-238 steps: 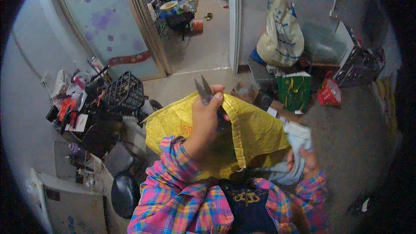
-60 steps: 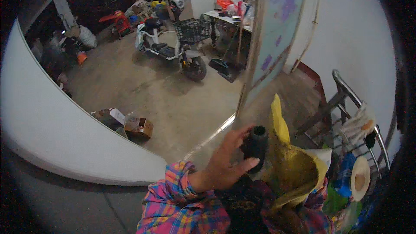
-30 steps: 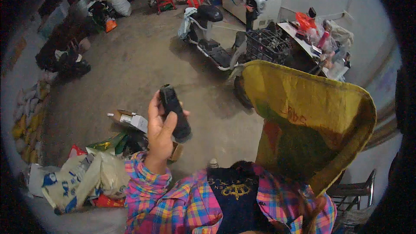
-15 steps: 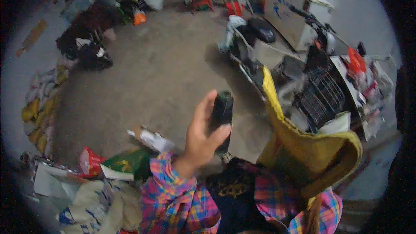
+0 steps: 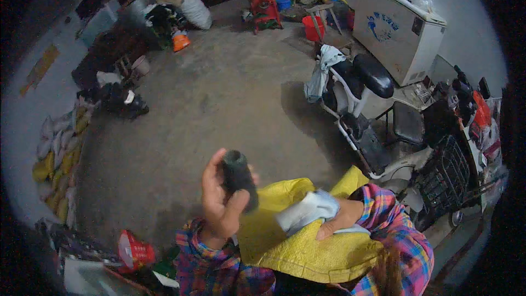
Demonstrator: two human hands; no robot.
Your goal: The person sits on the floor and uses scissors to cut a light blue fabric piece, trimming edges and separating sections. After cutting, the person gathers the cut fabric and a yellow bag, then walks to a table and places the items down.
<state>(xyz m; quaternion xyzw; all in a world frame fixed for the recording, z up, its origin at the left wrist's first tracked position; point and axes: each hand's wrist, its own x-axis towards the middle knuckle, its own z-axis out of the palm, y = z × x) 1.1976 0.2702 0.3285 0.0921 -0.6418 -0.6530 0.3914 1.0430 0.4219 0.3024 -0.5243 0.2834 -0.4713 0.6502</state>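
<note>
My left hand [image 5: 224, 200] is wrapped round a dark green-black cylinder [image 5: 239, 178], held upright with a slight tilt; its exact kind does not show. In front of my body, to the right, my right hand [image 5: 339, 216] grips a yellow woven sack [image 5: 296, 255] with the thumb on top. A white and pale blue cloth [image 5: 309, 211] is bunched at the same hand, lying over the sack. The sack hangs across my lap and spreads towards the cylinder. Most of my right fingers are hidden by the cloth and sack.
A scooter [image 5: 356, 109] stands at the right with a black wire basket [image 5: 444, 172]. Behind it is a white chest freezer [image 5: 394, 30]. Farther back are a red machine [image 5: 264, 8] and a red bucket [image 5: 313, 27]. Filled sacks [image 5: 57, 159] are stacked along the left wall.
My left hand has moved left and down with the cylinder. The yellow sack has come down from the right across my front, and my right hand now shows, gripping it with the cloth.
</note>
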